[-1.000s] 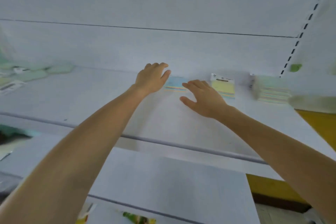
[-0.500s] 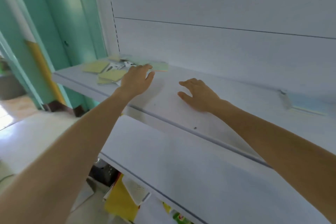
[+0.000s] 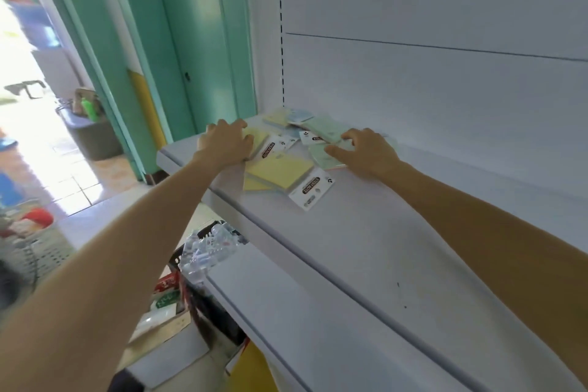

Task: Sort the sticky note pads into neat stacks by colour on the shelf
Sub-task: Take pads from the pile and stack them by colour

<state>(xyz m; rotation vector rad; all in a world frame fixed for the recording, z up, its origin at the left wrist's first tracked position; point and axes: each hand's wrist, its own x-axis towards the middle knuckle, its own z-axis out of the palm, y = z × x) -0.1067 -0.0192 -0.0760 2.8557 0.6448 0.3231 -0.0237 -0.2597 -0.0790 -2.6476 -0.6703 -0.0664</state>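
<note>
A loose heap of sticky note pads lies at the left end of the white shelf (image 3: 366,232). A yellow pad (image 3: 280,170) with a white header card lies nearest me on top of another yellow one. Pale green pads (image 3: 324,128) and a light blue pad (image 3: 300,115) lie further back by the wall. My left hand (image 3: 227,140) rests flat on a yellow pad (image 3: 258,136) at the heap's left side, fingers straight. My right hand (image 3: 366,148) touches a pale green pad (image 3: 321,154) at the heap's right side, fingers spread.
A lower shelf (image 3: 286,312) juts out below. Left of the shelving stands a teal door frame (image 3: 178,41) with an open doorway onto a tiled floor. Boxes and packaged goods (image 3: 203,251) sit on the floor under the shelf's left end.
The view has swung left from the sorted stacks to the loose heap. Both hands have moved left along the shelf and now lie on pads in the heap.
</note>
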